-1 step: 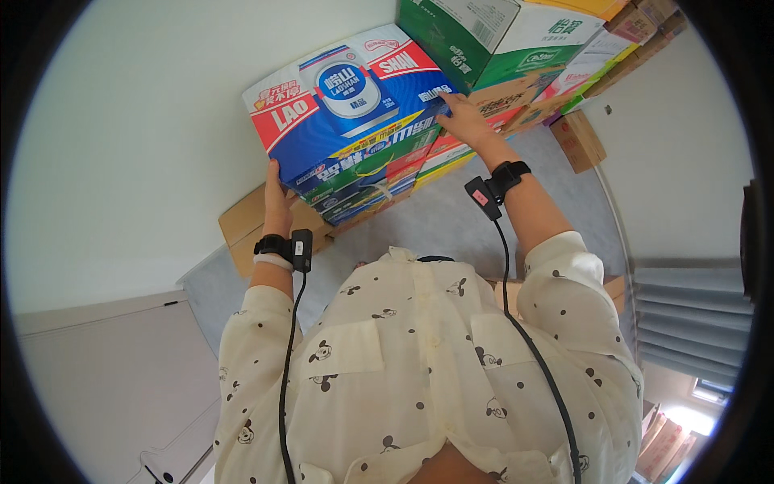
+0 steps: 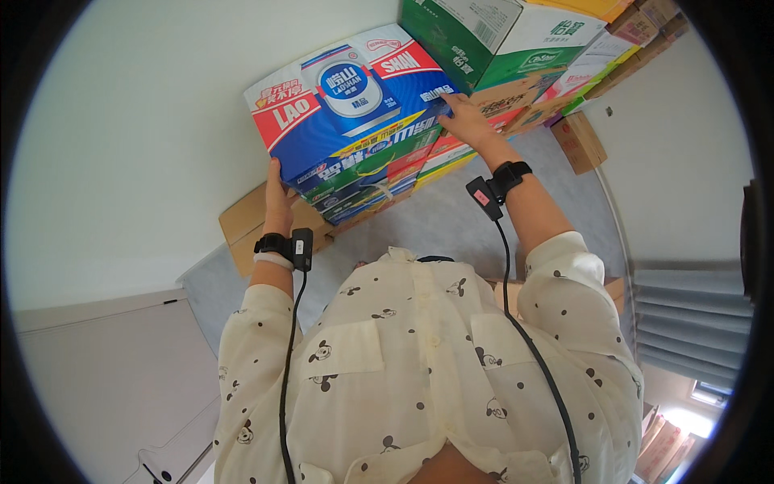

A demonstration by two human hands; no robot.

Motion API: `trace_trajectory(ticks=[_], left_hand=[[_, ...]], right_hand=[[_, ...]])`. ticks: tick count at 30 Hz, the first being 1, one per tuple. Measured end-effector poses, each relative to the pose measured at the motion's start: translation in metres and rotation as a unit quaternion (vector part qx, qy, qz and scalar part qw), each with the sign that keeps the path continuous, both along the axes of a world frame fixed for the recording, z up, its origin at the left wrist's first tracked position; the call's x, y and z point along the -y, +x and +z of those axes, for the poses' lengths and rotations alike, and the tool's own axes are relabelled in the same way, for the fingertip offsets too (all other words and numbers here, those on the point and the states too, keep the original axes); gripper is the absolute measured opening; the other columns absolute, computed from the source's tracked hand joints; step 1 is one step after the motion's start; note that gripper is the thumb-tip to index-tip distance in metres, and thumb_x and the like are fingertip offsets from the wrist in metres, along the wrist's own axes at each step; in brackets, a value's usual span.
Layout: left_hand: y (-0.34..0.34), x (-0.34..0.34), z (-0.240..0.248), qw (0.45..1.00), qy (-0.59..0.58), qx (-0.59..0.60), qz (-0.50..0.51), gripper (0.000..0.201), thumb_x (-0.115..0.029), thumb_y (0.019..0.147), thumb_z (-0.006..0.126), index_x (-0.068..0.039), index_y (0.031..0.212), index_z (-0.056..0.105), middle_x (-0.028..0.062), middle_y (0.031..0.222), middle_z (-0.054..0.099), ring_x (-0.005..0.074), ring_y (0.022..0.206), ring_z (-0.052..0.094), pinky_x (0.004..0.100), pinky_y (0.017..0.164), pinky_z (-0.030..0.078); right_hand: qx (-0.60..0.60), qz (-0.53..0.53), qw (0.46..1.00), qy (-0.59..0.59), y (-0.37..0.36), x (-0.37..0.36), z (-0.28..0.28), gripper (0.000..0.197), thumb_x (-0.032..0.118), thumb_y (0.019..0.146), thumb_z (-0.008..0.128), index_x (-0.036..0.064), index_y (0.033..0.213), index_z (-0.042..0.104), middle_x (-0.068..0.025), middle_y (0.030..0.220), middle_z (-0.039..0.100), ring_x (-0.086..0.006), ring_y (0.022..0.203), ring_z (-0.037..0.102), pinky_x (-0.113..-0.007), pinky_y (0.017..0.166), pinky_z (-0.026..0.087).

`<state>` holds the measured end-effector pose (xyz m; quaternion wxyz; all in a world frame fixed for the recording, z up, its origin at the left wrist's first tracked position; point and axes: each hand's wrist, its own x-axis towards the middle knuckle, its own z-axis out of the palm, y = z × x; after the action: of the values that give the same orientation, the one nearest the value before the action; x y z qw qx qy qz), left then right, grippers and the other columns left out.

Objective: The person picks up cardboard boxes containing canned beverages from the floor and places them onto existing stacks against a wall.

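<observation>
A blue, white and red drinks carton (image 2: 351, 101) with a can pictured on its top lies on a stack against the wall. My left hand (image 2: 277, 202) holds its near left corner, thumb up along the edge and the other fingers mostly hidden behind the side. At the near right corner, my right hand (image 2: 468, 123) presses its fingers on the edge. Between them the two hands clasp the carton. Directly beneath sits a green carton (image 2: 367, 173), with more blue cartons lower down.
A taller green and white carton (image 2: 484, 52) adjoins on the right, in a row of stacked boxes. Brown cardboard boxes stand on the floor at the lower left (image 2: 242, 230) and farther right (image 2: 579, 142). A grey-blue curtain (image 2: 685, 310) hangs at the right. Black cables run from both wrists.
</observation>
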<state>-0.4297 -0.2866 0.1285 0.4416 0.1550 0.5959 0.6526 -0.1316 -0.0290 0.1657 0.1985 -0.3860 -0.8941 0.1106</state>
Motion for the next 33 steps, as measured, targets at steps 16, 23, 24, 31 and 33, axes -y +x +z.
trace_trajectory(ticks=[16,23,24,31,33], left_hand=[[-0.015,-0.001,-0.08,0.956,0.164,-0.234,-0.065,0.052,0.003,0.081,0.056,-0.004,0.128,0.035,0.0087,0.12,0.048,0.0178,0.111,0.046,0.0286,0.094,0.034],[-0.006,0.016,-0.068,0.95,0.04,-0.305,-0.044,0.044,0.003,0.081,0.058,0.001,0.121,0.04,0.0094,0.111,0.055,0.0164,0.1,0.053,0.0273,0.086,0.041],[-0.008,0.016,-0.071,0.95,0.045,-0.306,-0.048,0.044,0.003,0.081,0.058,0.001,0.121,0.04,0.0094,0.111,0.055,0.0164,0.1,0.053,0.0273,0.086,0.041],[-0.011,0.017,-0.072,0.942,0.02,-0.329,-0.057,0.044,0.002,0.08,0.058,0.001,0.121,0.041,0.0101,0.11,0.055,0.0157,0.101,0.053,0.0265,0.087,0.04],[-0.014,0.019,-0.077,0.947,0.059,-0.31,-0.062,0.048,0.002,0.08,0.058,-0.001,0.124,0.037,0.0097,0.113,0.054,0.0156,0.102,0.052,0.0265,0.088,0.039]], right_hand=[[0.025,-0.008,1.0,0.017,0.003,0.008,-0.007,0.054,0.022,0.075,0.059,0.006,0.124,0.044,-0.0176,0.13,0.037,-0.0335,0.113,0.044,-0.038,0.095,0.038],[0.039,-0.011,0.999,-0.02,-0.003,0.029,0.002,0.055,0.014,0.072,0.061,0.0009,0.123,0.044,-0.0197,0.126,0.038,-0.033,0.107,0.047,-0.037,0.091,0.04],[0.037,-0.016,0.999,-0.017,-0.004,0.032,0.001,0.055,0.014,0.072,0.061,0.0009,0.123,0.044,-0.0197,0.126,0.038,-0.033,0.107,0.047,-0.037,0.091,0.04],[0.079,-0.033,0.996,0.005,-0.004,0.035,-0.005,0.059,0.017,0.072,0.058,0.0044,0.127,0.04,-0.0132,0.126,0.037,-0.0309,0.106,0.05,-0.039,0.084,0.046],[0.051,-0.027,0.998,-0.001,-0.002,0.036,-0.006,0.058,0.016,0.072,0.059,0.0041,0.125,0.041,-0.0136,0.125,0.039,-0.0307,0.105,0.051,-0.039,0.084,0.046]])
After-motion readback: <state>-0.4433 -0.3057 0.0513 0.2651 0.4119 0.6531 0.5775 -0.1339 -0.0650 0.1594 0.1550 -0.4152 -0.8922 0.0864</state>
